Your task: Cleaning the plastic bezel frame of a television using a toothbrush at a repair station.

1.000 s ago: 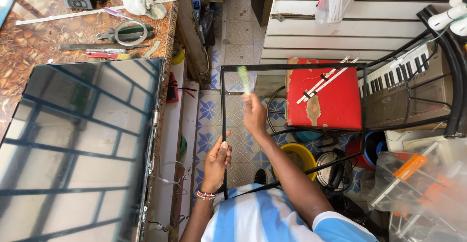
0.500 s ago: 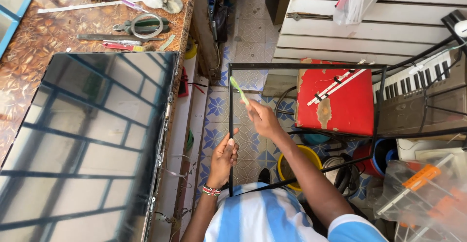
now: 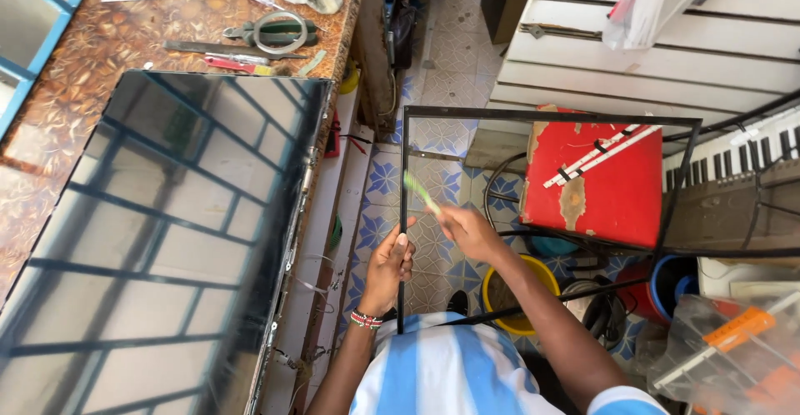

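My left hand [image 3: 388,267] grips the left bar of a thin black rectangular frame [image 3: 550,117], held upright in front of me. My right hand [image 3: 468,230] holds a small green brush [image 3: 419,191], its blurred bristles close to that left bar, just above my left hand. A beaded bracelet is on my left wrist. The frame reaches right over a red stool [image 3: 596,180], and its lower bar runs slanting toward my striped shirt.
A large dark glossy screen panel [image 3: 167,240] lies on the brown patterned workbench [image 3: 75,82] at left, with a tape roll [image 3: 279,32], tools and a cloth behind it. A yellow bucket [image 3: 533,277], a keyboard instrument [image 3: 742,144], white slat wall and a clear bin crowd the right.
My right hand has pulled the green brush down along the frame's left bar, closer to my left hand. The view has shifted slightly; my left hand keeps its grip.
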